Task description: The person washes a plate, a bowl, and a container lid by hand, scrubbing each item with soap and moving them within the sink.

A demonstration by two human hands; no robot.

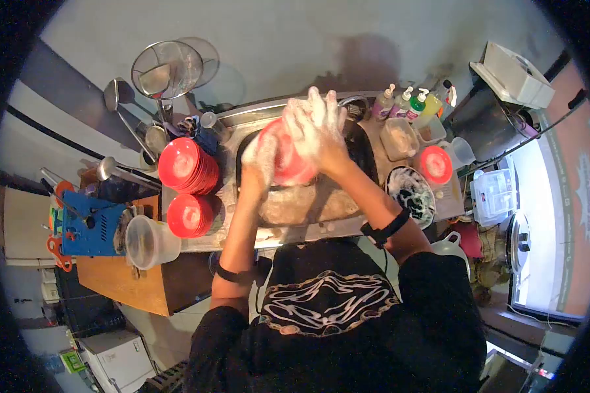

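Over the sink (308, 204), a red bowl (288, 157) is held up, streaked with white suds. My left hand (259, 160), foamy across the back, grips the bowl's left side; its fingers are partly hidden. Thick lather covers my right hand (318, 131), which lies against the bowl's upper right with its fingers stretched out. Whether a sponge is under that palm cannot be seen. To the left stand a taller stack of red bowls (189, 167) and a shorter red stack (190, 216), both with suds inside.
Right of the sink are a soapy dark dish (410, 196), another red bowl (435, 164) and a clear container (400, 139). Several pump bottles (400, 105) line the wall by the faucet (354, 101). Ladles and strainers (167, 69) rise at the left, above a clear tub (152, 242).
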